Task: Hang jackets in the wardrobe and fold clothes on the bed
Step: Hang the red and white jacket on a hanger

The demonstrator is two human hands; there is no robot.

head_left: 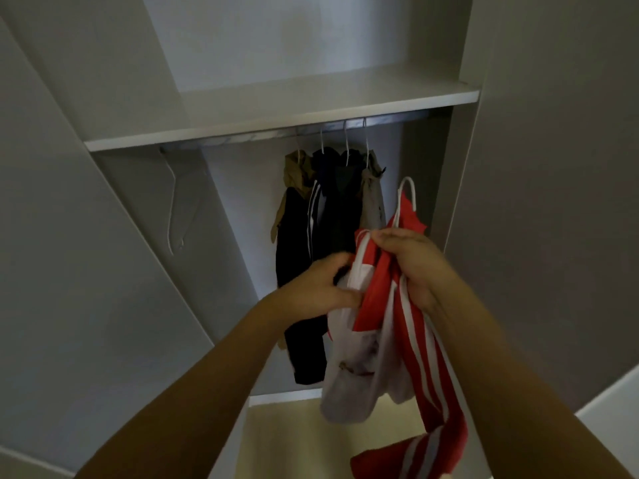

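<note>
1. The wardrobe (103, 236) fills almost the whole view; it is white-grey, its doors stand open, and a flat shelf (276, 112) crosses it above the hanging space.
2. Under the shelf runs a metal rail (262, 134). Four garments hang from it on thin white hangers, close together at the right half: a tan jacket (295, 174), a dark jacket with white stripes (313, 216), another dark jacket (345, 202) and a grey one (373, 198).
3. The red jacket with white stripes (415, 340) is not on the rail. It is held in front of the hanging space, to the right of the hung garments and lower than them, and its sleeve falls down to the bottom edge of the view. Its inner side looks pale grey, but the light is weak, so this may be a lining or a second cloth.
4. The right hand (411, 267) is closed around the bunched red fabric near the collar.
5. The left hand (321, 288) grips the pale part of the same jacket, its fingers curled into the cloth.
6. A white hanger (406, 191) rises out of the jacket's collar, its hook free in the air below the rail.
7. One empty hanger (174, 205) hangs alone at the left end of the rail.
</note>
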